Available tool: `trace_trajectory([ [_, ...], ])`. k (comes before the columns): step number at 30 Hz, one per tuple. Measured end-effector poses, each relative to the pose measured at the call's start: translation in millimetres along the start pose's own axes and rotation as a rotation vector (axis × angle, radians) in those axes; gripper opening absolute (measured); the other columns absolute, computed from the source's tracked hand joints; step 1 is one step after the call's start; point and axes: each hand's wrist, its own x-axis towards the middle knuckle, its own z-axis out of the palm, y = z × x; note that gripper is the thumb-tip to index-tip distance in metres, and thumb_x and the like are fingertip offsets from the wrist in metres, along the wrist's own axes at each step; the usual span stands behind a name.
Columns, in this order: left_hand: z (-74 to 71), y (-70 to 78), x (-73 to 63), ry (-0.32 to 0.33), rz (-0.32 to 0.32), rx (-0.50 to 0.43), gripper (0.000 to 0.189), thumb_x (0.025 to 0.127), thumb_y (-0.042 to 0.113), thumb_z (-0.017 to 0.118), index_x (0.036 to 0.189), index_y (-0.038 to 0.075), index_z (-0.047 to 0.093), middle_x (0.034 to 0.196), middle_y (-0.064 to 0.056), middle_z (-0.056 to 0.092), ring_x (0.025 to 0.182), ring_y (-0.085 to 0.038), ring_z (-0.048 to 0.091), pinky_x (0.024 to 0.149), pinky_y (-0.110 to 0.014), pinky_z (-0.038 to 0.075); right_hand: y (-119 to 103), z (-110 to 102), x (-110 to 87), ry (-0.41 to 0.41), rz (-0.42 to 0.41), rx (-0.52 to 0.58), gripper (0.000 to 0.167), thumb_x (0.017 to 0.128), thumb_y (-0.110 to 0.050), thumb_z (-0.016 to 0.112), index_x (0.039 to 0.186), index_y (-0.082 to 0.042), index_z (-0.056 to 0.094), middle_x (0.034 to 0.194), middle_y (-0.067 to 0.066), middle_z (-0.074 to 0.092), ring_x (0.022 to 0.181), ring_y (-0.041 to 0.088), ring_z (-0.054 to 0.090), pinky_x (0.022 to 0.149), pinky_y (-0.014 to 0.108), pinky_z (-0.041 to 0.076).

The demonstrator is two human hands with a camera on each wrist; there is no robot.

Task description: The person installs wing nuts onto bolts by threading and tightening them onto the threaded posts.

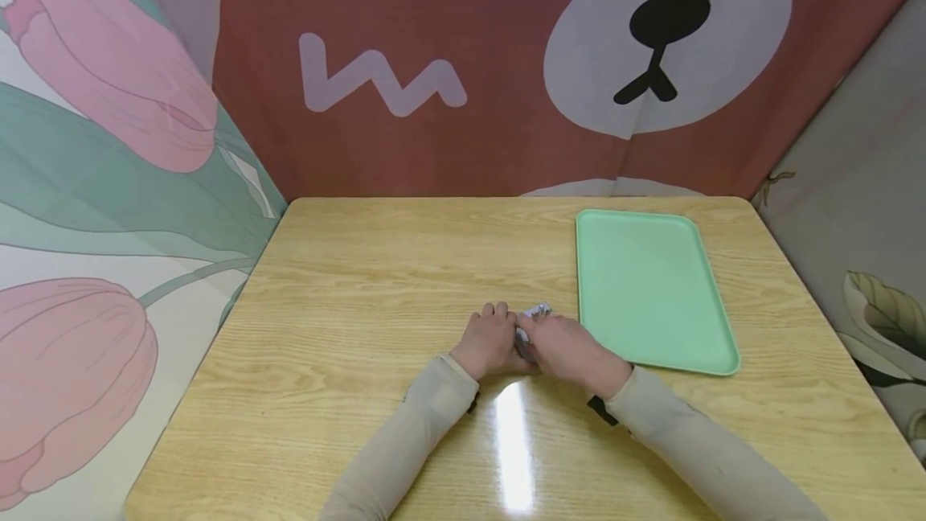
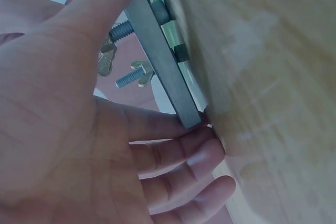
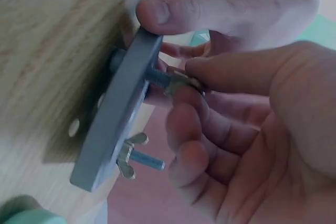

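Observation:
My left hand (image 1: 492, 340) grips a grey metal block (image 3: 116, 114) between thumb and fingers, holding it tilted just over the table. Two threaded bolts pass through the block; their dark heads (image 2: 181, 53) face the tabletop in the left wrist view. On one bolt, my right hand (image 1: 567, 348) pinches a wing nut (image 3: 181, 82) between thumb and index finger. The second wing nut (image 3: 126, 158) sits against the block on the other bolt (image 3: 148, 160), untouched. In the head view, both hands cover most of the block.
A mint-green tray (image 1: 651, 288) lies to the right of the hands on the wood-grain table (image 1: 347, 296). Printed cloth hangs behind the table (image 1: 405, 151) and along both sides. Bright glare falls on the tabletop between the forearms.

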Motion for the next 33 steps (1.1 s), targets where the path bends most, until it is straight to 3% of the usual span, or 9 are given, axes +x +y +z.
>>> trace_trajectory([
  [7,0.7,-1.2,0.0,0.010,-0.003,0.006,0.080,0.066,0.074,0.064,0.112,0.009,0.058,0.103,-0.005,0.051,0.095,-0.021,0.048,0.077,-0.037,0.046,-1.8,-7.5,-2.1,-0.057,-0.027,0.020,0.020,0.080,-0.003,0.066,0.099,-0.009,0.064,0.077,0.003,0.055,0.065,0.014,0.051,0.059,0.034,0.046],
  [14,0.0,-0.8,-1.1,0.018,0.002,-0.007,0.078,0.067,0.074,0.064,0.109,0.008,0.058,0.101,-0.005,0.050,0.093,-0.021,0.048,0.075,-0.037,0.045,0.1,-5.3,-3.5,-0.056,-0.070,0.018,0.011,0.076,-0.001,0.069,0.080,-0.009,0.063,0.072,0.000,0.052,0.061,0.014,0.049,0.056,0.033,0.044],
  [24,1.0,0.9,-1.3,0.033,0.011,0.021,0.078,0.069,0.077,0.058,0.105,0.008,0.059,0.094,-0.004,0.049,0.085,-0.019,0.046,0.069,-0.033,0.044,2.1,0.4,-1.3,0.030,0.036,-0.045,0.015,0.083,-0.011,0.067,0.069,-0.010,0.060,0.072,0.000,0.052,0.061,0.013,0.047,0.053,0.031,0.044],
  [33,2.1,0.5,-0.6,0.014,0.009,-0.002,0.079,0.067,0.076,0.061,0.109,0.009,0.058,0.097,-0.003,0.049,0.088,-0.019,0.045,0.072,-0.034,0.044,0.5,1.8,-2.4,0.017,-0.007,0.000,0.008,0.088,-0.007,0.063,0.088,-0.008,0.055,0.075,0.002,0.052,0.060,0.014,0.049,0.049,0.030,0.043],
])
